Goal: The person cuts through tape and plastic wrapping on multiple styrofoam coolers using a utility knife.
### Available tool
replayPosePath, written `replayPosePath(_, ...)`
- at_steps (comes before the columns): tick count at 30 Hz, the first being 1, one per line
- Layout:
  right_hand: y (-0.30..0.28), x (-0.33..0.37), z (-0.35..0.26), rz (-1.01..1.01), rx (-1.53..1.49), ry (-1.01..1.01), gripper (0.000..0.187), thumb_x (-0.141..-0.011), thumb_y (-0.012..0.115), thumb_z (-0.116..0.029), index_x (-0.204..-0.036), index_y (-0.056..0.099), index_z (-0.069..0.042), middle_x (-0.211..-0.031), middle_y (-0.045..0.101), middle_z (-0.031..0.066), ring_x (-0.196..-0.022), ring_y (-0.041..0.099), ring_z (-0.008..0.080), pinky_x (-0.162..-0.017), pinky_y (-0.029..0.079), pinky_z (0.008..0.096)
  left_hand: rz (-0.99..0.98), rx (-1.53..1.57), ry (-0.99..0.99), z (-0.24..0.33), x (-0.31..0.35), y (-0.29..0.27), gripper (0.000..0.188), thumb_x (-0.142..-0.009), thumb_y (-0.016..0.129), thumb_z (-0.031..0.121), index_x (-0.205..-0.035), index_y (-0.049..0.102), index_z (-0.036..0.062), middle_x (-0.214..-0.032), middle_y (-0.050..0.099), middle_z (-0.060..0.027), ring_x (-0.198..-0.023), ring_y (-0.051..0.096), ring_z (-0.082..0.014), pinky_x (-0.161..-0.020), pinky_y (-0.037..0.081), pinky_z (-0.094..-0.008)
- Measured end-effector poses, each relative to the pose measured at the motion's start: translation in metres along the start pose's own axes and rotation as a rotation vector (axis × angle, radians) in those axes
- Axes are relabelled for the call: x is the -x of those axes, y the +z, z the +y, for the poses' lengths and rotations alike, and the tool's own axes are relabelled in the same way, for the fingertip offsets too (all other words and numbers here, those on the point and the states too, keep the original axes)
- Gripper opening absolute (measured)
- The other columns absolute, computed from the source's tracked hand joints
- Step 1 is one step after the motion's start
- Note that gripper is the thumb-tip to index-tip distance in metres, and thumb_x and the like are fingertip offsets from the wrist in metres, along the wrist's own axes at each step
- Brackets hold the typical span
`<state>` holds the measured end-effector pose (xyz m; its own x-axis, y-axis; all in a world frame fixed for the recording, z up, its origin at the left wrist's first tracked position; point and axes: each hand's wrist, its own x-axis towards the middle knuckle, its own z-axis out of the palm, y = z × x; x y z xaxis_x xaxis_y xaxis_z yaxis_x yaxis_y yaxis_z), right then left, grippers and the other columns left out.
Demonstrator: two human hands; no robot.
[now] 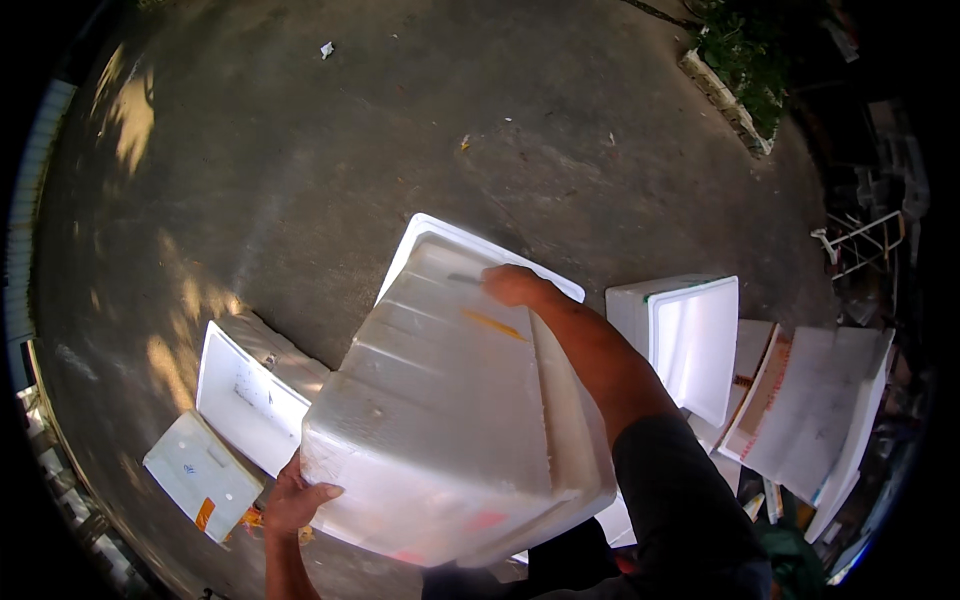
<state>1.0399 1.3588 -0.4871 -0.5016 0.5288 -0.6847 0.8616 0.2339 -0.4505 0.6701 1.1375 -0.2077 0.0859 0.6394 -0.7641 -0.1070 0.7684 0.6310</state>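
Note:
I hold a large white foam box (440, 410) tilted in front of me, its underside or side facing up. My left hand (295, 500) grips its lower left corner from below. My right hand (510, 283) is on the box's upper face near the far rim, fingers closed around a thin dark tool whose tip touches the foam. An orange mark (492, 324) runs across the face just below that hand.
More white foam boxes and lids lie on the asphalt: an open box (245, 400) and a flat lid (200, 475) at left, an upright box (690, 335) and stacked lids (815, 410) at right. A planter (735, 95) stands far right.

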Motion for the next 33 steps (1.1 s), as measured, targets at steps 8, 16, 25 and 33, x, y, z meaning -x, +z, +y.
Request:
replayPosePath(8, -0.014, 0.069, 0.016, -0.234, 0.147, 0.138, 0.031, -0.087, 0.044, -0.023, -0.109, 0.060, -0.007, -0.107, 0.064, 0.0163, -0.099, 0.061, 0.0348, -0.082, 0.048, 0.0447, -0.025, -0.015, -0.004, -0.001, 0.003, -0.001, 0.080, -0.069, 0.075, 0.010, -0.138, 0.038, -0.0025, -0.125, 0.055, -0.0085, -0.115, 0.050, -0.0190, -0.100, 0.038, -0.0329)
replayPosePath(16, -0.060, 0.112, -0.043, -0.029, -0.043, -0.001, 0.026, -0.091, 0.047, -0.027, -0.093, 0.057, -0.004, -0.084, 0.063, 0.0204, -0.078, 0.063, 0.0364, -0.070, 0.047, 0.0461, -0.053, -0.092, 0.015, 0.004, -0.003, 0.000, 0.081, -0.072, 0.076, 0.015, -0.140, 0.035, -0.0033, -0.126, 0.054, -0.0095, -0.116, 0.048, -0.0190, -0.100, 0.037, -0.0324)
replayPosePath(25, -0.048, 0.147, -0.093, -0.082, -0.212, -0.185, 0.027, -0.093, 0.046, -0.029, -0.090, 0.052, -0.003, -0.079, 0.059, 0.0210, -0.075, 0.059, 0.0377, -0.069, 0.043, 0.0487, -0.101, -0.054, 0.038, 0.002, -0.003, -0.002, 0.079, -0.074, 0.074, 0.011, -0.140, 0.035, -0.0037, -0.126, 0.053, -0.0106, -0.117, 0.047, -0.0193, -0.101, 0.036, -0.0327)
replayPosePath(33, -0.078, 0.207, -0.039, -0.172, 0.054, 0.071, 0.026, -0.086, 0.056, -0.029, -0.085, 0.060, -0.003, -0.075, 0.061, 0.0186, -0.071, 0.060, 0.0330, -0.067, 0.045, 0.0436, -0.067, -0.092, 0.088, 0.000, -0.003, -0.001, 0.078, -0.074, 0.074, 0.012, -0.139, 0.035, -0.0042, -0.126, 0.053, -0.0107, -0.117, 0.047, -0.0191, -0.101, 0.035, -0.0323)
